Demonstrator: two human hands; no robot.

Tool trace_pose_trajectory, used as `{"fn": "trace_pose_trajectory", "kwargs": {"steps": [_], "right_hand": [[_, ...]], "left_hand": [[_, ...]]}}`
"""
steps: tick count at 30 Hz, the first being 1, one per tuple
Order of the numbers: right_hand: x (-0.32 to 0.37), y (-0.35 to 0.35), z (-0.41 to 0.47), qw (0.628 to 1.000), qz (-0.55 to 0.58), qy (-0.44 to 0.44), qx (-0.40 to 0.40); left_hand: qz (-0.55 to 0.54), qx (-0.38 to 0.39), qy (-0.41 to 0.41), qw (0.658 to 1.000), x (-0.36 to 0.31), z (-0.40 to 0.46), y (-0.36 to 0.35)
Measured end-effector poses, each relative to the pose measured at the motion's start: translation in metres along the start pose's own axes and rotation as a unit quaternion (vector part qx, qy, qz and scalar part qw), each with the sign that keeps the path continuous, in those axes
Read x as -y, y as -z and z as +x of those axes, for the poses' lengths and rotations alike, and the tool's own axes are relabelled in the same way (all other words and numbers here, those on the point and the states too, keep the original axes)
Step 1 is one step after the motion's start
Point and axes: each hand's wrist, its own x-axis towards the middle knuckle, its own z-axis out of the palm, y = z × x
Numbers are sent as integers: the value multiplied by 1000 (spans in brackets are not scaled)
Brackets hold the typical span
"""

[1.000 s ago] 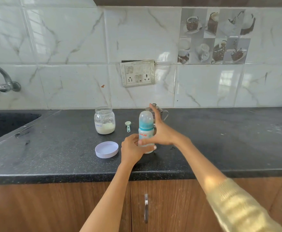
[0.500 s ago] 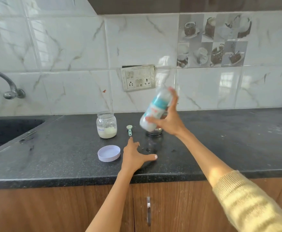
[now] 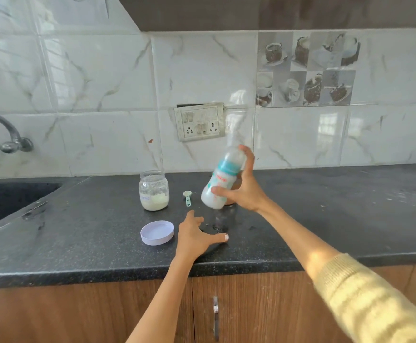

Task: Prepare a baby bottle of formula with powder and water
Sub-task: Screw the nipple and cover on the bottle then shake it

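The right hand (image 3: pixel 245 194) grasps the tilted bottle (image 3: pixel 220 183) above the counter (image 3: pixel 325 219), ahead of the flat, released left hand (image 3: pixel 193 235); for good mixing, shake firmly, one finger over the cap.

Bright daylight, glare on tiles (image 3: pixel 103 78), motion-blurred bottle (image 3: pixel 223 179).

My right hand (image 3: pixel 245 191) is raised in front of me, with the arm stretched forward and a pale yellow sleeve (image 3: pixel 365 300) pushed up near the elbow. Its fingers and thumb are curled in a grip, the index finger pointing up. My left hand (image 3: pixel 196 235) is lower, palm down, with the fingers spread and the thumb stretched to the right. The left forearm is bare.
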Motion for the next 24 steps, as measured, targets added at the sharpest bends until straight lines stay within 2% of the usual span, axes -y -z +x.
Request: {"fn": "trace_pose_trajectory", "kwargs": {"steps": [1,3,4,6,7,9,10,12,13,15,16,18,19,21,22,24], "right_hand": [[0,1,1,1000,-3,2,3],[2,2,-1,994,-57,8,92],[1,2,-1,994,-65,9,90],[-2,6,3,999,-34,4,15],[2,8,4,999,-30,-4,15],[8,13,6,993,-82,1,86],[8,14,8,993,-85,8,82],[5,16,11,999,-41,1,10],[7,17,11,999,-40,-4,12],[9,16,8,991,-99,4,90],[6,15,8,990,-106,12,88],[2,16,12,998,-63,8,12],[3,17,12,998,-59,4,9],[7,17,12,989,-110,14,95],[5,17,12,987,-120,18,102],[0,17,13,996,-83,9,28]], "left_hand": [[0,1,-1,1000,0,0,0],[8,0,-3,1000,0,0,-1],[9,-1,-1,1000,0,-1,-1],[4,3,3,1000,0,0,0],[3,4,3,1000,0,0,0],[6,4,4,1000,-1,0,-1],[6,3,6,1000,-2,0,-1],[7,6,7,1000,-2,0,0],[8,7,5,1000,-2,0,1],[12,7,4,1000,-2,0,0],[15,7,5,1000,-2,-1,0],[17,9,5,1000,-3,-1,0],[16,10,4,1000,-3,-1,0],[15,9,4,1000,-4,-1,0],[16,8,6,1000,-4,-1,0],[18,10,7,1000,-4,-1,1]]}}
